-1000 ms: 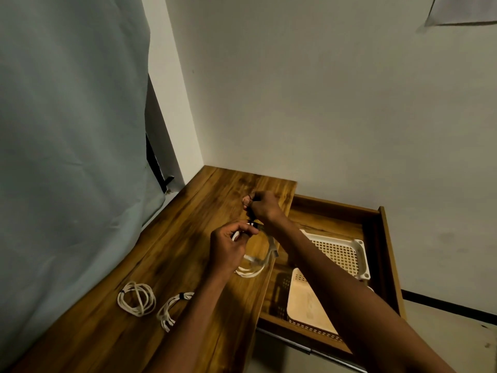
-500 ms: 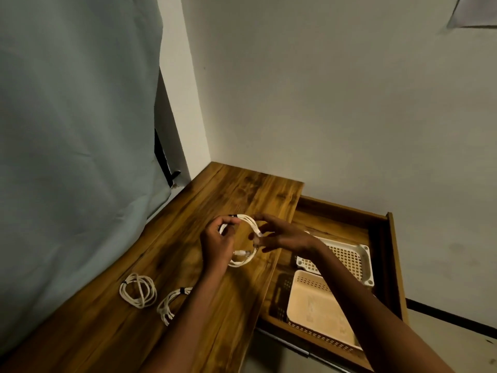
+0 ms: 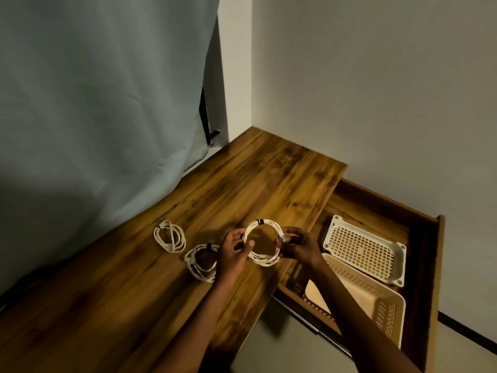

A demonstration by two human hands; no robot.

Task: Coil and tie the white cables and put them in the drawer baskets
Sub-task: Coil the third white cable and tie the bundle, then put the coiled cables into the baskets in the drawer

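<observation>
Nearest you, the beige basket sits at the front of the open drawer, w/ the white basket behind it; both look empty from here.

Your left hand pinches the left side of the coiled cable, thumb and fingers curled on the loops. Your right hand grips the right side, fingers closed around the strands where a plug end seems to stick out. The coil is held above the desk edge, just left of the drawer. A black tie wraps the far side, so it looks tied.

Before you let go, check the tie is snug and tuck that loose end in, else the loops may spring. Then carry it right and lower it flat into a basket, no tossing.

Further left on the desk: a second tied coil, partly behind your left hand, and an untied coil beyond it. Those are next, I'd say.
</observation>
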